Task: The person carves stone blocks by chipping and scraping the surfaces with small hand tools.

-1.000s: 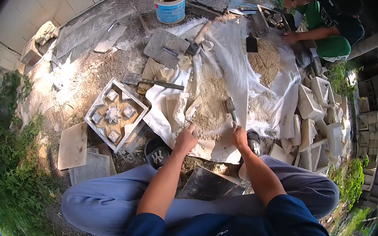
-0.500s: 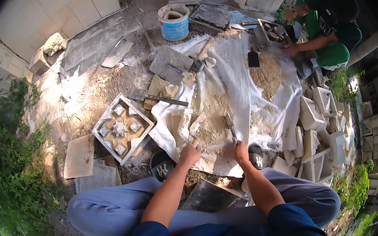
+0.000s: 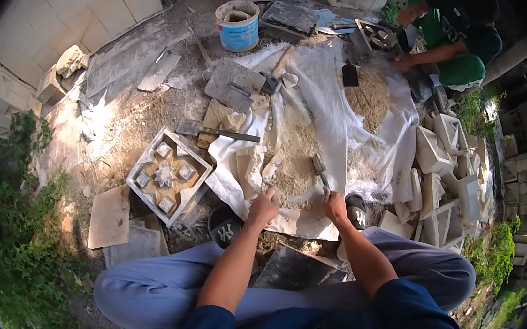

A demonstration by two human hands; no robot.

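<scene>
My right hand (image 3: 335, 208) is closed round the handle of a small trowel (image 3: 320, 167), its blade pointing away over a heap of sandy mix (image 3: 298, 161). My left hand (image 3: 263, 208) is closed at the near edge of a white plastic sheet (image 3: 224, 185); what lies in its fingers is hidden. Just beyond it are a pale block (image 3: 249, 166) and broken flat pieces on the sheet. To the left stands a square mold (image 3: 167, 135) with a star-shaped relief inside. A flat tool with a long dark handle (image 3: 231, 134) lies between mold and sheet.
A blue and white bucket (image 3: 239, 33) stands at the back. A hammer (image 3: 278, 73) lies by a grey slab (image 3: 229, 81). At upper right, another person (image 3: 455, 35) squats by a second sandy heap (image 3: 369, 99). Cast blocks (image 3: 432, 150) pile up on the right.
The view has shifted slightly. My right hand and the trowel stay nearly in place, and my left hand keeps near the sheet's edge. The other person's hands have moved a little.
</scene>
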